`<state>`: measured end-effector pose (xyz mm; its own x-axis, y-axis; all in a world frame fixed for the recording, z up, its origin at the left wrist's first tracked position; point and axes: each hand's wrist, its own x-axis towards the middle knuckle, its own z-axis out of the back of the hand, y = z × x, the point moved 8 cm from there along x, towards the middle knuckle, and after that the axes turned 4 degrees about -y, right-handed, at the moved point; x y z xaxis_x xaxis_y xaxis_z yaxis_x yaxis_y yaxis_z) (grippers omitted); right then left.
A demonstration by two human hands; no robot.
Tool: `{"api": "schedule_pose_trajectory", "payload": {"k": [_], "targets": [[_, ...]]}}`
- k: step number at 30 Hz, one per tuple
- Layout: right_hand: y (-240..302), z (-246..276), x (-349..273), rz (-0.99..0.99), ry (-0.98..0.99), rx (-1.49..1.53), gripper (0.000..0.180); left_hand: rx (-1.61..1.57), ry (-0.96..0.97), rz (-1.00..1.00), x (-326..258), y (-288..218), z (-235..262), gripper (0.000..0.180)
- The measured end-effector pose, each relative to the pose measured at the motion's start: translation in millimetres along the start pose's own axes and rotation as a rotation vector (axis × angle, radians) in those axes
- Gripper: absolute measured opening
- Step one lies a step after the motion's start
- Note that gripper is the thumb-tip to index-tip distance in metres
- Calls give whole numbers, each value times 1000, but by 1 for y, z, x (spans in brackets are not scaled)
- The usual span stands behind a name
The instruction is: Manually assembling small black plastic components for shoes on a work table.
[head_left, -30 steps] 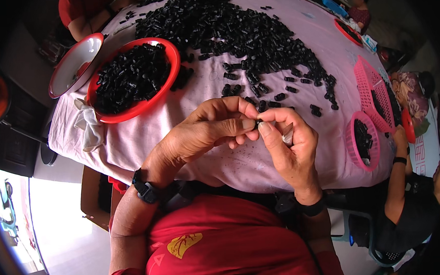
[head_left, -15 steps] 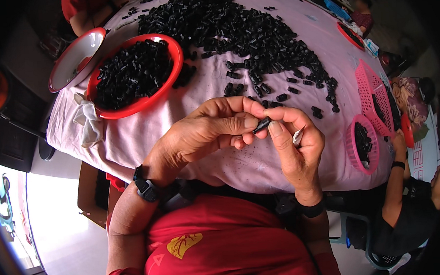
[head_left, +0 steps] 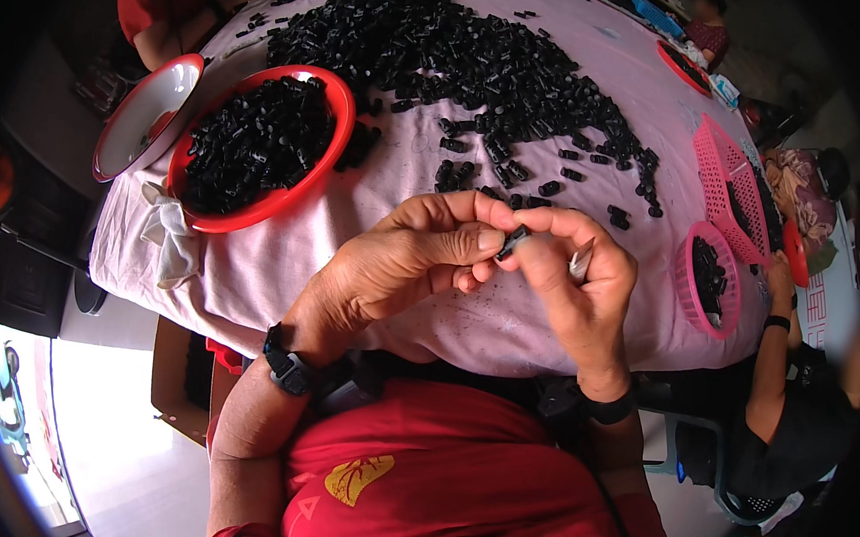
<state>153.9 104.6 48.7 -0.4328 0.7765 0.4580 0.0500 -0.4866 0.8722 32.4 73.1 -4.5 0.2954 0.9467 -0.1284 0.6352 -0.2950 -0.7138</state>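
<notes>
Over the near side of the table, my left hand (head_left: 400, 255) pinches a small black cylindrical plastic part (head_left: 512, 243) between thumb and forefinger. My right hand (head_left: 586, 285) meets it from the other side, its forefinger at the part's upper end and its thumb, smeared by motion, at the lower end. A small pale pointed thing (head_left: 580, 263) sticks out from the curled fingers of that hand; its kind is not clear. Just beyond my fingers lie several loose black parts (head_left: 549, 188), in front of a large heap of them (head_left: 528, 88).
A red basin (head_left: 347, 127) full of black parts stands at left, beside a white bowl (head_left: 150, 113) and a crumpled white cloth (head_left: 169, 241). Pink baskets (head_left: 691, 284) stand at right. A co-worker's arm (head_left: 771, 367) is at right; another person (head_left: 160, 39) sits at far left.
My right thumb has shifted against the black part and is now blurred. The part is tilted slightly differently. My left hand has hardly moved.
</notes>
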Motion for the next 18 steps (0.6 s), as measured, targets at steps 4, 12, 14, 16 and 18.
{"api": "schedule_pose_trajectory", "payload": {"k": [4,12,14,16,18], "targets": [[3,-2,-1,147,-36,-57,16,6,42,-17,2,3,1,23],[6,1,2,27,-27,13,13,-3,28,18,1,5,1,22],[1,1,1,-21,-25,50,13,-33,49,-6,2,5,1,22],[1,-2,-1,48,9,-23,14,-6,39,-9,2,5,2,22],[4,0,1,74,-12,-36,14,20,30,-10,3,4,1,22]]}}
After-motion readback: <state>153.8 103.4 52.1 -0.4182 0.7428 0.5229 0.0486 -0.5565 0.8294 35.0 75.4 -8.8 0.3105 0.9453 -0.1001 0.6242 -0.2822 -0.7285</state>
